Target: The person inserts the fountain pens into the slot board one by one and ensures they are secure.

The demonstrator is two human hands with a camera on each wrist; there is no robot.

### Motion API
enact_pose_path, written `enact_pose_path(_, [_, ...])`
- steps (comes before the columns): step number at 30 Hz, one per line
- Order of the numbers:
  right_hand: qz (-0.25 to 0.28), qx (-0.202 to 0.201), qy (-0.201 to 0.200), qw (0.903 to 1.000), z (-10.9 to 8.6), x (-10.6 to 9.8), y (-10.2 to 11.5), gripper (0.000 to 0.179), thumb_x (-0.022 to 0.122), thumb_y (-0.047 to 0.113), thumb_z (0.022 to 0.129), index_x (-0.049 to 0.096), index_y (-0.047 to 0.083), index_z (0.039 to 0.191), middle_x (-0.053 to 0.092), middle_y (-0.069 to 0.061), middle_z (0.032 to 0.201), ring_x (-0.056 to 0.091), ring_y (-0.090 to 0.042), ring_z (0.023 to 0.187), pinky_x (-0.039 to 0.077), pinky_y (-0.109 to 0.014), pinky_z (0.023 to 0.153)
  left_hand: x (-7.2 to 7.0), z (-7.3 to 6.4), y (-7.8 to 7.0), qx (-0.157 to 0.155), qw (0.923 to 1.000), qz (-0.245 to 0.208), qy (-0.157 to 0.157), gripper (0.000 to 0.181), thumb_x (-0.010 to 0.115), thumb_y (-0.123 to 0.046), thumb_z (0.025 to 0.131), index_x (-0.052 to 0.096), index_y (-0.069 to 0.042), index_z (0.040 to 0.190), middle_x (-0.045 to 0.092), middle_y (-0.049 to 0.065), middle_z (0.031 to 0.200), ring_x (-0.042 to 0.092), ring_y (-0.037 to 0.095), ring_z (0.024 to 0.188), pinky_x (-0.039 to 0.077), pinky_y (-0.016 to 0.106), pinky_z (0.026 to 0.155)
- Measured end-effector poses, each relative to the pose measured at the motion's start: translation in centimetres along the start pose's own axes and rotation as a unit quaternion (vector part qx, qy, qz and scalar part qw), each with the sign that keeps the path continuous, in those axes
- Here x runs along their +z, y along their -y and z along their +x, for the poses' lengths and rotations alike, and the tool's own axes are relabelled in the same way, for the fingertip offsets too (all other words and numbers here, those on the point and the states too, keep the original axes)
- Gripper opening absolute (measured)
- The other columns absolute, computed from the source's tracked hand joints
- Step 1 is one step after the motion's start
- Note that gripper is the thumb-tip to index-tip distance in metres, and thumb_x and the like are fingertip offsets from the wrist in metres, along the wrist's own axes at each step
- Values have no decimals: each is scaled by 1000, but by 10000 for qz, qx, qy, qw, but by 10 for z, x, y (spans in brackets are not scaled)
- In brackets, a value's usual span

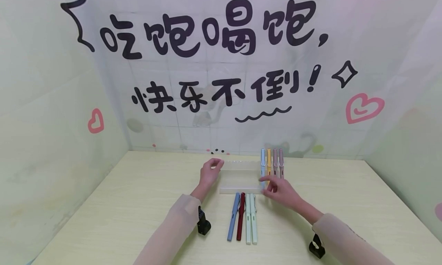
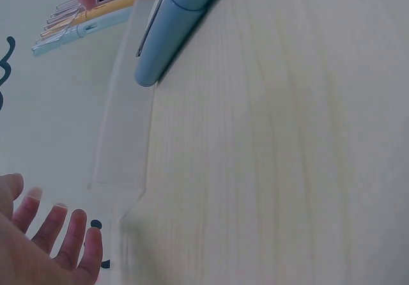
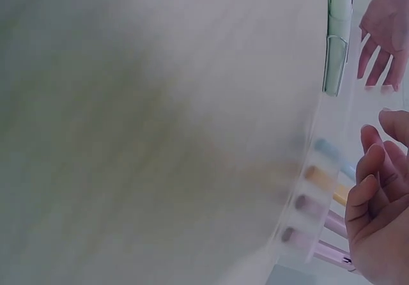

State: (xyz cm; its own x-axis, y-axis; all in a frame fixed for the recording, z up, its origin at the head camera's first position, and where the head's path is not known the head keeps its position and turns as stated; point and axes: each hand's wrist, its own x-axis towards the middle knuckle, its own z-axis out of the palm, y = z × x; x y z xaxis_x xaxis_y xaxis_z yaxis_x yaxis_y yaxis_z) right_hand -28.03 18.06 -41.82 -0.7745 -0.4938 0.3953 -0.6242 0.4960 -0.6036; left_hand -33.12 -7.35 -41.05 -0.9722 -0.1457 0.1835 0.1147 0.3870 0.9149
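A clear plastic pen rack (image 1: 241, 189) stands toward the back of the table. In its right part, four capped pens lie side by side: light blue (image 1: 263, 157), yellow (image 1: 269, 157) and two mauve ones (image 1: 278, 157). My left hand (image 1: 210, 173) is at the rack's left end, fingertips right at its back corner and fingers loosely extended. Over the rack's front right, my right hand (image 1: 284, 192) overlaps the pens' lower ends, index finger stretched and the others loosely bent, with nothing held. Before the rack lie a blue pen (image 1: 233, 217), a dark red pen (image 1: 240, 217) and two pale green pens (image 1: 251, 219).
The pale wooden table (image 1: 138, 211) runs back to a white printed backdrop (image 1: 221, 134) with black lettering. Fabric walls (image 1: 407, 115) close off both sides. Black wrist cameras (image 1: 203, 222) hang under both sleeves.
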Motion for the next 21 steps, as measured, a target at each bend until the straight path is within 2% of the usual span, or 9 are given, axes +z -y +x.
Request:
enact_pose_path(14, [124,-32,204,9997,-2,5,4,28,65,9,78,58,-2,103,54,7,65,48,-6,56,44,-22,50,-1,-1,-1,24,10000,-20,12,25,54,-25,88,61,-3,100,60,9,96,54,23,91,44,35,78])
enact_pose_path(21, [226,239,421,9986,-2,6,7,25,65,11,79,59,-1,100,54,6,66,48,-7,57,43,-22,50,-1,-2,-1,-18,10000,-16,29,25,54,-25,88,61,-4,100,60,9,96,54,23,91,45,35,77])
